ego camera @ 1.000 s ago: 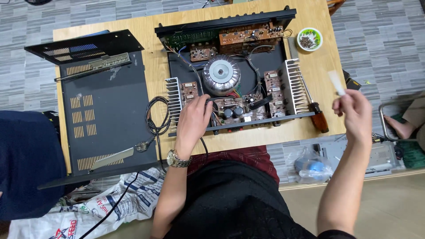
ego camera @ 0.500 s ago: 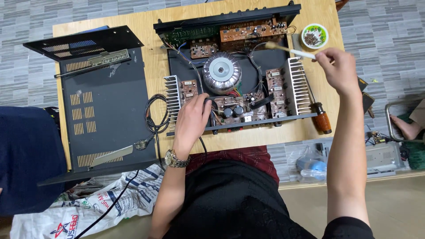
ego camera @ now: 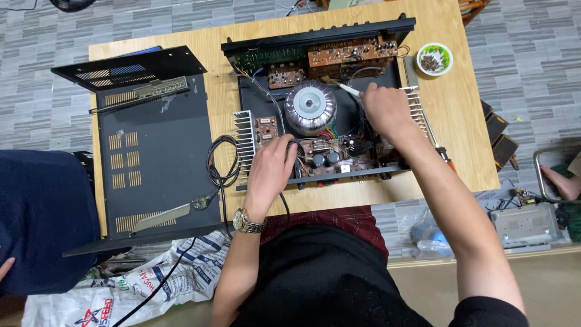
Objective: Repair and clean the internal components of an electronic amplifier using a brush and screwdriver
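An opened black amplifier chassis (ego camera: 321,45) lies on a wooden table (ego camera: 466,121), showing circuit boards, finned heatsinks and a round silver transformer (ego camera: 310,108). My left hand (ego camera: 270,171) rests on the near left part of the chassis, fingers bent over a small board by the left heatsink. My right hand (ego camera: 382,109) is inside the chassis, right of the transformer, gripping a small white-handled brush (ego camera: 346,88) whose tip points left toward the back boards.
The removed black cover (ego camera: 151,157) lies left of the chassis. A small green-rimmed bowl (ego camera: 434,59) of small dark parts sits at the table's back right. A screwdriver (ego camera: 445,157) lies by the right heatsink. Another person's foot (ego camera: 560,181) shows at far right.
My right hand has swung from beyond the table's right edge, over the right heatsink, down into the chassis with the brush. My left hand has stayed in place.
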